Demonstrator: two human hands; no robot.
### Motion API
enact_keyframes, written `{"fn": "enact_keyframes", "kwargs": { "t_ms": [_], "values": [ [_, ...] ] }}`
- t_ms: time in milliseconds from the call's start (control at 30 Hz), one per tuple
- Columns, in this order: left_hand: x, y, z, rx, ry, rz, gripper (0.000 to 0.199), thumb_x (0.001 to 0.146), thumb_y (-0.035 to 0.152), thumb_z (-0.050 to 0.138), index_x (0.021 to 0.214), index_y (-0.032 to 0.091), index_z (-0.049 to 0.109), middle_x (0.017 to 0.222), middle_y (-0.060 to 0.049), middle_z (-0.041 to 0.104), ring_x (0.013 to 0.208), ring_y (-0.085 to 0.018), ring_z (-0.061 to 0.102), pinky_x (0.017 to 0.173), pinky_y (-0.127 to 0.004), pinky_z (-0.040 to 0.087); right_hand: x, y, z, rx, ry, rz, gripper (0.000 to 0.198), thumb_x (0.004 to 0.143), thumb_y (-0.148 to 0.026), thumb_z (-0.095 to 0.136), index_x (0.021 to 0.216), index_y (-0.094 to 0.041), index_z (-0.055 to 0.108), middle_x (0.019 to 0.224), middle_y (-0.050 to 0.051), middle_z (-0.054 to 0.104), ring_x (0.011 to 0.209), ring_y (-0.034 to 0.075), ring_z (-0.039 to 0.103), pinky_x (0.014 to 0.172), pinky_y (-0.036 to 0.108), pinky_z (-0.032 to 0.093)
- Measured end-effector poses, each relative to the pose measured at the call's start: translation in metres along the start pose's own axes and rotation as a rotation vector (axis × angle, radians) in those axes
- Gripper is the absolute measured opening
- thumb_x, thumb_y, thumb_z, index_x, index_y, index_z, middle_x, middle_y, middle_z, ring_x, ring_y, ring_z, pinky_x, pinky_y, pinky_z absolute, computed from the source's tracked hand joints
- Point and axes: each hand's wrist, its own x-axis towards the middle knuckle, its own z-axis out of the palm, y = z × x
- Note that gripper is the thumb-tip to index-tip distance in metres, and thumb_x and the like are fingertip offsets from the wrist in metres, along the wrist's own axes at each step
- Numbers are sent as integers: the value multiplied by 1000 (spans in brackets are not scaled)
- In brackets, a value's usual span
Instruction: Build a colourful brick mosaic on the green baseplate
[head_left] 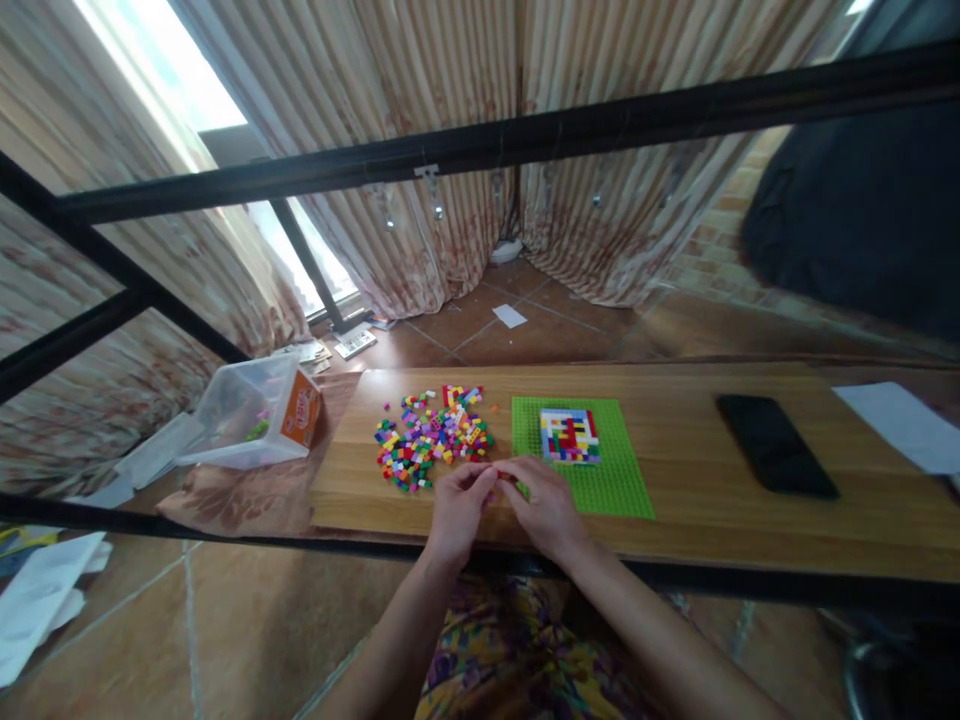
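Observation:
My left hand (460, 508) and my right hand (546, 505) meet over the table's near side, fingertips pinched together. A bit of red shows between them, apparently a small toy brick (498, 474), mostly covered by the fingers. Just beyond my left hand spreads a loose pile of toy bricks (435, 435) in many colours. To the right lies a green baseplate (626, 470), its near left part hidden behind my right hand. On it stands a low, roughly square brick build (570, 437) in red, yellow, white and blue.
A dark phone (776, 445) lies on the wooden table (682, 420) at the right, with white paper (900, 425) past it. Left of the table, a clear plastic tub (251, 410) with an orange label holds a few pieces. A black metal bar (480, 145) crosses beyond the table.

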Motion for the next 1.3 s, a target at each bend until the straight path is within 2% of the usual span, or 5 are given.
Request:
{"fn": "enact_keyframes", "kwargs": {
  "t_ms": [233, 433, 667, 1067, 1300],
  "values": [
    [-8, -9, 35, 121, -185, -17, 31, 80, 43, 65, 69, 14, 66, 65, 0, 62, 56, -9, 48, 54, -21, 38, -37, 19, -35, 27, 168, 62, 21, 94, -34, 54, 100, -26, 73, 93, 4, 75, 87, 18, 68, 81, 32, 53],
    [9, -19, 48, 440, -79, 219, 21, 86, 30, 59, 97, 14, 67, 86, -4, 66, 69, -12, 56, 65, -24, 46, -35, 64, -78, 23, 419, 354, 29, 86, -48, 61, 90, -22, 75, 98, 8, 75, 90, 22, 69, 81, 36, 53],
    [29, -19, 61, 664, -64, 344, 24, 86, 20, 60, 109, 14, 63, 106, -10, 66, 73, -13, 61, 73, -29, 51, -10, 87, -93, 97, 270, 400, 29, 80, -48, 65, 87, -22, 77, 94, 6, 76, 88, 23, 68, 82, 37, 51],
    [35, -26, 69, 758, -80, 355, 23, 91, 29, 59, 110, 15, 64, 96, -9, 70, 77, -17, 64, 73, -30, 51, 9, 96, -94, 445, 272, 649, 43, 52, -50, 83, 77, -18, 67, 65, 0, 65, 59, 13, 56, 55, 27, 43],
    [33, -27, 72, 807, -52, 344, 20, 93, 29, 58, 103, 15, 66, 92, -8, 69, 79, -18, 64, 74, -30, 50, 11, 92, -92, 502, 262, 724, 43, 49, -47, 85, 75, -19, 66, 63, -1, 64, 55, 11, 52, 50, 25, 38]
  ]
}}
